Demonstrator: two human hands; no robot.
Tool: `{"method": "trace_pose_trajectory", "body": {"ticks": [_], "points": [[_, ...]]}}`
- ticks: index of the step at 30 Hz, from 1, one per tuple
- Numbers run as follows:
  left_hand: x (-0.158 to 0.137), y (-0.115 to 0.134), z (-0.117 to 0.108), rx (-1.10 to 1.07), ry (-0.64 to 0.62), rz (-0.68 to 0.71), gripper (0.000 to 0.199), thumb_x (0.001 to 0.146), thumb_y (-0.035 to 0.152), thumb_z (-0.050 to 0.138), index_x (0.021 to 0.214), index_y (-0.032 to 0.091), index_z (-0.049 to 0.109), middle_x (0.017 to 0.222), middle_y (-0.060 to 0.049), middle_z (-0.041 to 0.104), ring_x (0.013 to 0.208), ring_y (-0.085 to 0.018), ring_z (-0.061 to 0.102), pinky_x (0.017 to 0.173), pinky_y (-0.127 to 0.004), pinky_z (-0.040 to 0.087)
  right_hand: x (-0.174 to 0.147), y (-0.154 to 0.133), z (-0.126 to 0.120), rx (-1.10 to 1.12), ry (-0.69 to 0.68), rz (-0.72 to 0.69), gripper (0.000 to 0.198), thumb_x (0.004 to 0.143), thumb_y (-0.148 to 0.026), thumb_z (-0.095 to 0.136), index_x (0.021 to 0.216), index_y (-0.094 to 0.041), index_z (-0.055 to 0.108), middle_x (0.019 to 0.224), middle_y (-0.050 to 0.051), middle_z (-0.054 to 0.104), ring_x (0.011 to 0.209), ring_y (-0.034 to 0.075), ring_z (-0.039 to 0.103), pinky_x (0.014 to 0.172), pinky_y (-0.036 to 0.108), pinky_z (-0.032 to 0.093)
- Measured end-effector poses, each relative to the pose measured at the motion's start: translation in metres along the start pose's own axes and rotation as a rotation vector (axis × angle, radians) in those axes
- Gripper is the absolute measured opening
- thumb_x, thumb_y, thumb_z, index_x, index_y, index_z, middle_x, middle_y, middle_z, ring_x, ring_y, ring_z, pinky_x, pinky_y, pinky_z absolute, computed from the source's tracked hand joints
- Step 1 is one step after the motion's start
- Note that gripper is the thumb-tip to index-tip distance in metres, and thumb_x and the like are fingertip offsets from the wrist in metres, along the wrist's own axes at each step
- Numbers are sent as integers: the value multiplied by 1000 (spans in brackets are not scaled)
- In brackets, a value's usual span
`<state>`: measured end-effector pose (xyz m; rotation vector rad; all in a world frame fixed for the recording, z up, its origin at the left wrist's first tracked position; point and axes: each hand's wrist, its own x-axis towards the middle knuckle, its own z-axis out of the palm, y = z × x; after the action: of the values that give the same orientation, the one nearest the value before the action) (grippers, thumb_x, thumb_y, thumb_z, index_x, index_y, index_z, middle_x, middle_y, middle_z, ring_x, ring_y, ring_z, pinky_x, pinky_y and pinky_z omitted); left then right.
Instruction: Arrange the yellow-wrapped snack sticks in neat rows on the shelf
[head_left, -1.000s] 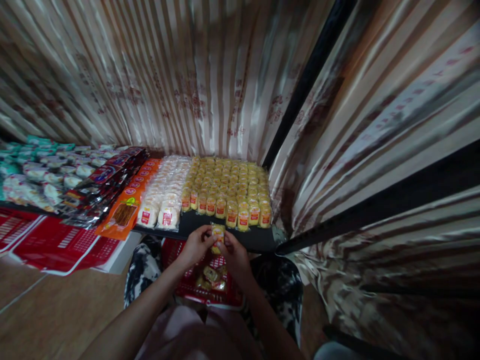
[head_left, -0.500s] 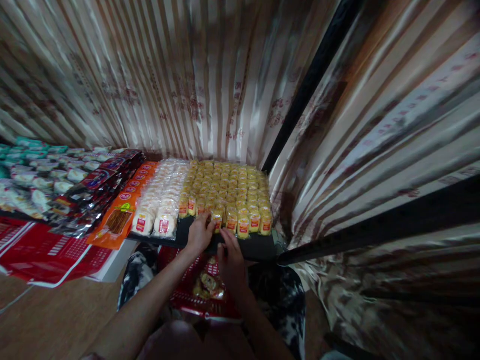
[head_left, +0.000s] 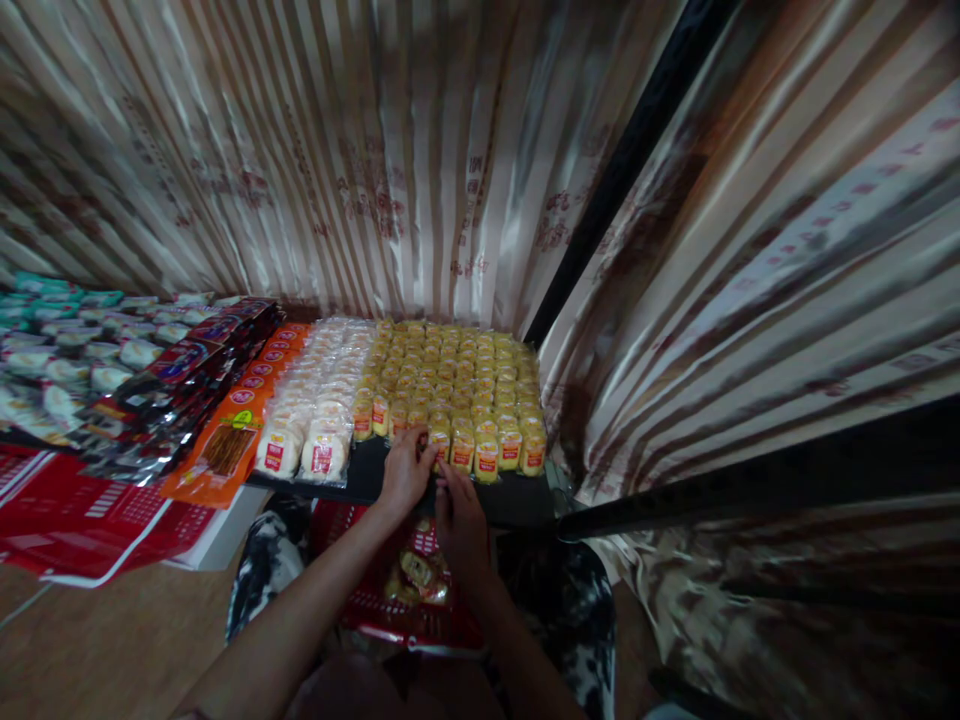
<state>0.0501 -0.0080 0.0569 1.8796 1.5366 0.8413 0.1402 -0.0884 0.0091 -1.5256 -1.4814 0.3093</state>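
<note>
Rows of small yellow wrapped cakes (head_left: 487, 455) with red-and-yellow labels stand on a dark shelf (head_left: 517, 495) in front of me. At the front edge of these rows, my left hand (head_left: 406, 475) has its thumb and fingers closed on one yellow cake at the left end of the front packs. My right hand (head_left: 461, 520) comes in from below, its fingertips bent together against the bottom of the same pack, close to my left thumb. The fingers cover part of that pack. Left of the yellow rows stand white round wrapped cakes (head_left: 322, 455).
Below the shelf, between my knees, a red basket (head_left: 360, 600) holds a few yellow packets (head_left: 420, 575). Orange snack bags (head_left: 225, 445), dark bags (head_left: 165, 385) and white-and-green packets (head_left: 67, 340) lie leftward. Another red basket (head_left: 97, 520) stands below them. A curtain (head_left: 427, 150) and dark posts (head_left: 622, 170) enclose the shelf.
My right fingertips have moved up and left to meet my left hand at the cake, and the fingers have drawn together. The view has shifted slightly.
</note>
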Motion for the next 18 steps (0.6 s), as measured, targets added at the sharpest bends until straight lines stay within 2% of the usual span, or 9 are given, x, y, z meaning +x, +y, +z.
{"method": "trace_pose_trajectory", "body": {"ticks": [4,7,12,18], "points": [[-5,-4,2,-103,24,-11,24,81,22,55,104,16,55,92,-5,58,76,-15,58,75,-29,47,-2,4,2,-28,-35,12,40,88,-17,36,125,-19,50,114,12,58,102,19,57,89,36,49],[-11,-10,2,-152,52,-46,19,80,22,54,98,16,53,85,-2,57,67,-13,56,69,-27,46,-4,7,5,-57,-35,18,41,87,-16,36,126,-19,49,116,12,57,104,19,56,90,37,48],[-20,-17,3,-102,23,-16,6,80,24,54,82,18,53,76,0,55,70,-14,55,69,-26,44,-6,9,9,-121,16,-7,40,87,-16,36,124,-17,51,114,13,58,106,20,54,92,38,47],[-16,-16,10,-24,-36,23,13,84,25,51,72,19,53,72,0,55,69,-14,53,67,-25,41,-3,9,9,-161,-7,-11,41,87,-15,35,124,-15,51,113,14,57,105,20,54,90,37,48]]}}
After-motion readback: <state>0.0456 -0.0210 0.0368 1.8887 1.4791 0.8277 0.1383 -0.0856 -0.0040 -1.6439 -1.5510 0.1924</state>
